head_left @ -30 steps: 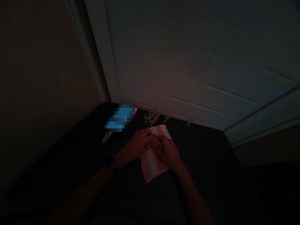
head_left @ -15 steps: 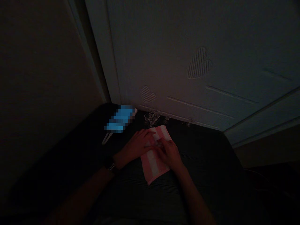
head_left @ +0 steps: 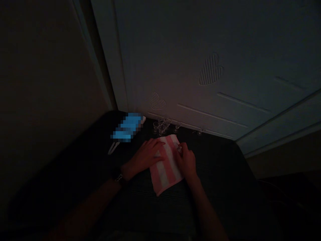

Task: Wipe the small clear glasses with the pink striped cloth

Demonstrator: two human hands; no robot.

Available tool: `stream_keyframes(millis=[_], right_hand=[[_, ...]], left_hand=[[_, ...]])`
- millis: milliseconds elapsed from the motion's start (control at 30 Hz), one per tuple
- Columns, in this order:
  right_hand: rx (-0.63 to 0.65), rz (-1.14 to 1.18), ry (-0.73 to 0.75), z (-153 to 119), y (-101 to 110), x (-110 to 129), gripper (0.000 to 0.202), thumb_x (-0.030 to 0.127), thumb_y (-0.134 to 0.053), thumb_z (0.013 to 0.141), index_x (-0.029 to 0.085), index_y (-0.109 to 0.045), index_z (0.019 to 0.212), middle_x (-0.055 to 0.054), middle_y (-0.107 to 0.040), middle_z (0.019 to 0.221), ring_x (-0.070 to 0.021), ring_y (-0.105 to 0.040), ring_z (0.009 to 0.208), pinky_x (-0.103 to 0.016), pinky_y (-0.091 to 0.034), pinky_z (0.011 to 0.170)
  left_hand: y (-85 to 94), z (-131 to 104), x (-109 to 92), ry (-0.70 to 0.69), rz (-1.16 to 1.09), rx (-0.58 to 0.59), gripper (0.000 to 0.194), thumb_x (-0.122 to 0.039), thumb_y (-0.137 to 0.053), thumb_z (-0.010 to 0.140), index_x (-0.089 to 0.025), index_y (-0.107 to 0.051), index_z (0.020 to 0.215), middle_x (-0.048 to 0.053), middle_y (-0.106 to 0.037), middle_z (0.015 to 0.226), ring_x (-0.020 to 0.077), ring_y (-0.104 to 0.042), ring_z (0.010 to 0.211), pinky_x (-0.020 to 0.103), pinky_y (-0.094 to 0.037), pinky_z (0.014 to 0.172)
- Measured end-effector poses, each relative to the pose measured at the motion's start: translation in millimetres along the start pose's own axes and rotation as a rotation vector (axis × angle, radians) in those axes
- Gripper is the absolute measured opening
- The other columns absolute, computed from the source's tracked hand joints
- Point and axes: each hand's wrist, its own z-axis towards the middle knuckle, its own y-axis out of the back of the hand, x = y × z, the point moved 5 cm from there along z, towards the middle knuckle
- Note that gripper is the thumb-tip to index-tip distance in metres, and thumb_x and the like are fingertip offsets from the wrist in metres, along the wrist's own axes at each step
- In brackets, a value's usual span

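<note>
Dim scene, dark table (head_left: 218, 164). Striped cloth (head_left: 167, 169), pink and white, lies flat mid-table, centre for the clock. Left hand (head_left: 150, 152) at 10 o'clock, palm down, fingers loosely spread, over the cloth's left edge, gripping nothing visible. Right hand (head_left: 187, 160) at 2 o'clock, fingers curled round a small clear object (head_left: 179, 147), likely a glass, over the cloth's right side; shape mostly hidden.

Containers: cluster of small stemmed glasses (head_left: 162, 127) at 12 o'clock, just beyond the cloth, near the white panel (head_left: 175, 77); exact count unclear. Single glass (head_left: 177, 127) just right of them, another small clear item (head_left: 200, 132) at 2 o'clock, farther off. Contents too dark to tell. Blurred blue-faced item (head_left: 127, 127) with a pale strap (head_left: 113, 148) at 10 o'clock. Watch (head_left: 117, 175) on left wrist.
</note>
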Motion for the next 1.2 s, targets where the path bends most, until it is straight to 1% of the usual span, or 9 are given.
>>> stream_keyframes(millis=[167,300,400,467,633,700,933,1033,1200], right_hand=[[0.058,0.081,0.166,-5,-3,19,0.028,0.027,-0.044,0.086,0.019,-0.046,0.112,0.0,-0.063,0.072,-0.0158,-0.057,0.069,-0.025,-0.036,0.067],[0.152,0.055,0.336,-12,-8,39,0.024,0.028,-0.048,0.084,0.02,-0.053,0.106,0.0,-0.065,0.072,-0.0166,-0.058,0.074,-0.026,-0.036,0.073],[0.169,0.035,0.368,-14,-9,44,0.021,0.029,-0.048,0.084,0.02,-0.055,0.103,0.0,-0.065,0.069,-0.0157,-0.058,0.071,-0.026,-0.035,0.076],[0.15,0.005,0.324,-12,-7,39,0.021,0.029,-0.047,0.084,0.02,-0.055,0.102,0.0,-0.065,0.069,-0.0153,-0.058,0.068,-0.026,-0.034,0.073],[0.04,-0.086,0.041,-1,7,5,0.019,0.03,-0.045,0.084,0.023,-0.054,0.099,0.0,-0.063,0.07,-0.0152,-0.055,0.063,-0.024,-0.03,0.059],[0.041,-0.049,-0.015,1,7,-3,0.019,0.033,-0.045,0.083,0.022,-0.054,0.095,0.0,-0.062,0.071,-0.0145,-0.055,0.062,-0.023,-0.029,0.056],[0.016,0.296,-0.068,-2,1,-2,0.031,0.032,-0.047,0.081,0.021,-0.047,0.11,0.002,-0.056,0.066,-0.0127,-0.051,0.058,-0.021,-0.032,0.052],[0.001,0.459,-0.107,-1,2,-2,0.027,0.035,-0.047,0.081,0.021,-0.048,0.105,0.005,-0.051,0.06,-0.011,-0.048,0.052,-0.02,-0.032,0.048],[0.0,0.529,-0.11,-1,2,-2,0.022,0.033,-0.05,0.078,0.022,-0.053,0.097,0.006,-0.05,0.06,-0.0101,-0.046,0.052,-0.019,-0.031,0.047]], left_hand=[[1.3,0,0,-0.006,0.005,0.02,0.051,-0.042,-0.056,0.078,-0.025,-0.04,0.124,0.005,-0.043,0.128,0.0238,-0.039,0.115,0.038,-0.032,0.094],[2.3,1,1,0.004,-0.013,0.023,0.054,-0.043,-0.057,0.077,-0.025,-0.039,0.125,0.005,-0.046,0.125,0.0235,-0.04,0.114,0.037,-0.033,0.094],[1.9,1,0,-0.012,-0.01,0.026,0.056,-0.045,-0.057,0.077,-0.026,-0.038,0.126,0.005,-0.045,0.127,0.024,-0.04,0.114,0.037,-0.034,0.092],[1.7,1,0,-0.014,-0.003,0.031,0.057,-0.045,-0.058,0.076,-0.026,-0.038,0.126,0.005,-0.044,0.128,0.0243,-0.04,0.114,0.037,-0.033,0.092],[1.2,1,0,-0.036,0.004,0.038,0.056,-0.046,-0.059,0.075,-0.026,-0.04,0.124,0.004,-0.044,0.128,0.0249,-0.04,0.113,0.038,-0.033,0.092],[0.4,1,1,-0.049,0.005,0.029,0.055,-0.046,-0.059,0.075,-0.026,-0.042,0.123,0.004,-0.044,0.128,0.025,-0.039,0.113,0.038,-0.033,0.092],[-3.2,2,6,-0.05,-0.027,0.023,0.054,-0.046,-0.058,0.075,-0.025,-0.043,0.123,0.005,-0.044,0.127,0.0247,-0.04,0.112,0.038,-0.034,0.091],[-2.1,2,8,-0.058,-0.062,-0.005,0.041,-0.039,-0.052,0.082,-0.024,-0.046,0.119,0.003,-0.047,0.125,0.022,-0.04,0.113,0.037,-0.033,0.094],[-0.9,3,15,-0.056,-0.085,-0.019,0.026,-0.027,-0.046,0.086,-0.022,-0.053,0.11,0.004,-0.053,0.115,0.0201,-0.044,0.106,0.036,-0.036,0.092]])
